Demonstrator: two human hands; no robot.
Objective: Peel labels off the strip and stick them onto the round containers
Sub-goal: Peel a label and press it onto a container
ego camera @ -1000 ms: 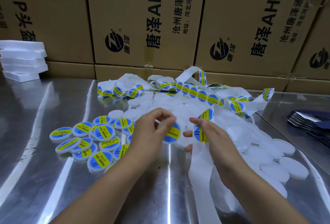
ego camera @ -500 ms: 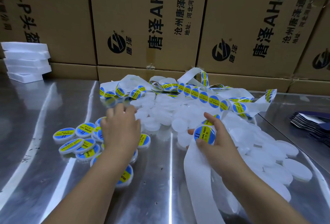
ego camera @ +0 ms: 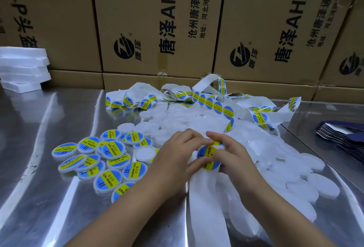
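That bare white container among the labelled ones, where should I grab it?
Probably pinch the bare white container across its rim from above: it is a shallow disc lying nearly flat, and labelled containers crowd its left side.

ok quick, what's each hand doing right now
Left hand: fingers and thumb curled round the blue and yellow label, holding it.
Right hand: pinching the same label from the other side.
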